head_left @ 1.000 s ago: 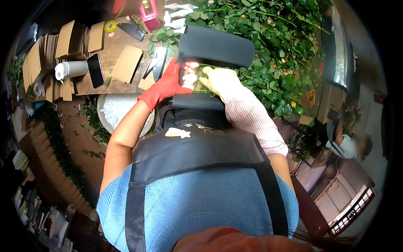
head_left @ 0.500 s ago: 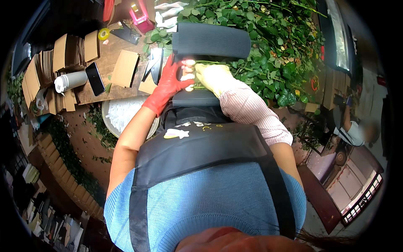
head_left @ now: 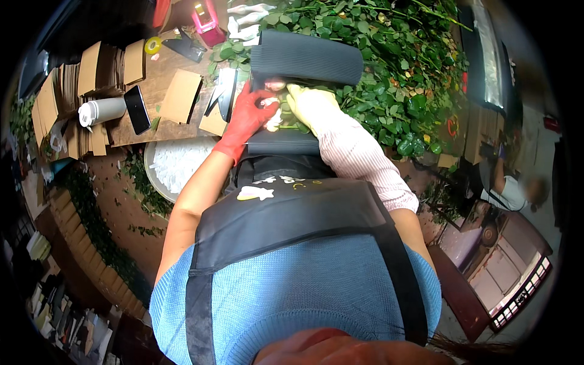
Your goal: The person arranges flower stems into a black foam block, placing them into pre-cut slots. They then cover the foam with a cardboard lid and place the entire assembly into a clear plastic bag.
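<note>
Pale cream flower heads point(head_left: 274, 117), which look like roses, lie bunched in the trough between two dark ribbed pads. One pink flower head point(head_left: 275, 84) is by the far pad point(head_left: 307, 58). My left hand point(head_left: 250, 115), in a red rubber glove, curls its fingers and thumb round the left side of the heads. Close on the right, my right hand point(head_left: 311, 108), in a pale yellow glove with a striped sleeve, has its fingers bent down over the green stems. Its fingertips are partly hidden. The near ribbed pad point(head_left: 283, 143) lies against my black apron.
Leafy green stems point(head_left: 389, 79) heap over the table's right side. To the left are scissors point(head_left: 222, 97), a cardboard piece point(head_left: 180, 96), a phone point(head_left: 137, 109), a white cup point(head_left: 102, 114) and cardboard stacks. A tub of white pieces point(head_left: 176, 167) stands below. Another person point(head_left: 508, 191) is far right.
My right hand has shifted slightly away from me, its fingers lifting toward the far pad. My left fingers have curled in more, and the pink flower head now shows.
</note>
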A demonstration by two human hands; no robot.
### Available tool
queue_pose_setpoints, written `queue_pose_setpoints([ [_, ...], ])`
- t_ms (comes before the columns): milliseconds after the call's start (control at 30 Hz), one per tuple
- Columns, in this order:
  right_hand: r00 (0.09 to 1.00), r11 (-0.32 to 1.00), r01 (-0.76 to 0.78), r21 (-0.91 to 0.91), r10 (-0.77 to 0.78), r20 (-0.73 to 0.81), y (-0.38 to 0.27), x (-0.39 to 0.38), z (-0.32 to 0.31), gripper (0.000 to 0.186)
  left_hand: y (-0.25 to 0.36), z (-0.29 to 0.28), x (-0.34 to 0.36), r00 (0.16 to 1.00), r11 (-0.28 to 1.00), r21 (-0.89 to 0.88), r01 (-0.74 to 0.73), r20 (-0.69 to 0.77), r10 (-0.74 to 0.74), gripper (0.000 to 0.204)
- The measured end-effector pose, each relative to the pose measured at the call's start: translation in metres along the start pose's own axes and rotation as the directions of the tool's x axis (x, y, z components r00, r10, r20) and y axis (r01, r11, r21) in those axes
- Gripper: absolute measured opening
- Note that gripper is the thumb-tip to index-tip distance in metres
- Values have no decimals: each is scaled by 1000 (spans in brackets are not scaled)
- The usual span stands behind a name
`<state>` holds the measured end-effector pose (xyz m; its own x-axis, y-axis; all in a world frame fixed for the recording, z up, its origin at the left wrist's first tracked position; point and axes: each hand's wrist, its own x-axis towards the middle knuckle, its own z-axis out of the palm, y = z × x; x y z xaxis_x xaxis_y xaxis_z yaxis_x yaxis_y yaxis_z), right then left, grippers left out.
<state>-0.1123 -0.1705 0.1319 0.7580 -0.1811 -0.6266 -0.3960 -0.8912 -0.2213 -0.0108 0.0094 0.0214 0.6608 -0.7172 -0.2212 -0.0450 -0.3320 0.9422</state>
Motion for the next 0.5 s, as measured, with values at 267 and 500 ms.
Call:
queue_pose_setpoints([
  [267,997,1000,-4,-6,5,81,0,13,-4,33,5,-1,6,991,991,24,132,15,-132,89],
  [500,1000,997,-16,80,17,-13,-8,-8,-6,32,11,6,21,998,989,-135,56,35,-52,76],
])
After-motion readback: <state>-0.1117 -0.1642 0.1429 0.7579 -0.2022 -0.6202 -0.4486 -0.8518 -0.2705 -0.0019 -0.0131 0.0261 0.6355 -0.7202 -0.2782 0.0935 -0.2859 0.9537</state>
